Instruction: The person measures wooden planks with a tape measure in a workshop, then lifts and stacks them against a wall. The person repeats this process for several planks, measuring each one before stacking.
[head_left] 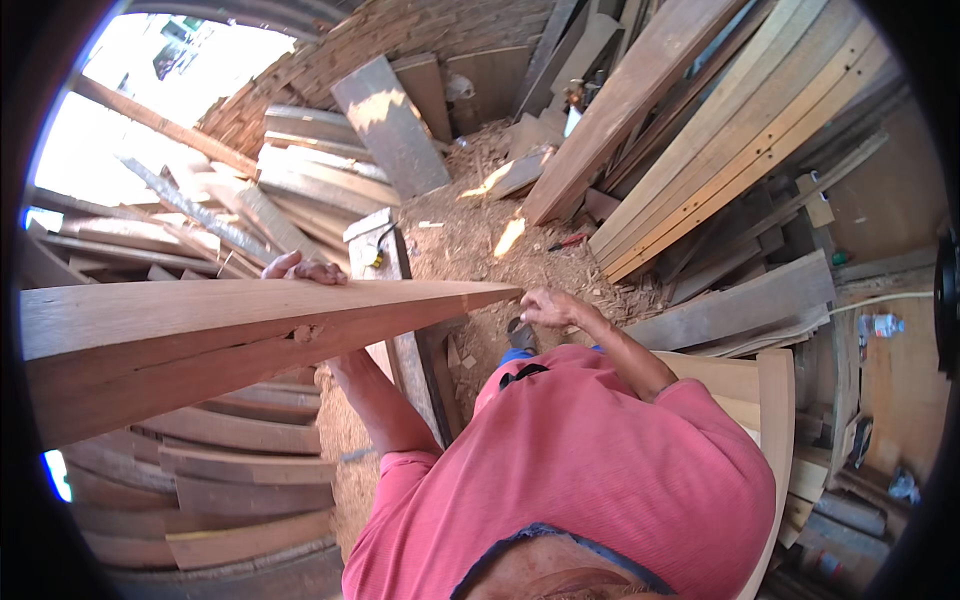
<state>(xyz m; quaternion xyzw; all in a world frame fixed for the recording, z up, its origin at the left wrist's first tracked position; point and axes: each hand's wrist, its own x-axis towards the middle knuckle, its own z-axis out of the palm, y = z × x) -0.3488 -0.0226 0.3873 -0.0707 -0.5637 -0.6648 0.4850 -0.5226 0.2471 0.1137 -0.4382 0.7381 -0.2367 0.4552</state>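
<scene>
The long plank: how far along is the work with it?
Done: the plank looks raised above the narrow bench. In hand: the left hand holds its top edge, the right hand its pointed end. Left: it is not yet set down.

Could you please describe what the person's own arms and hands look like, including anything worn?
Both arms come out of the short sleeves of a pink shirt and are uncovered from the upper arm down. The left hand and right hand are ungloved, and no watch, ring or bandage shows.
</scene>
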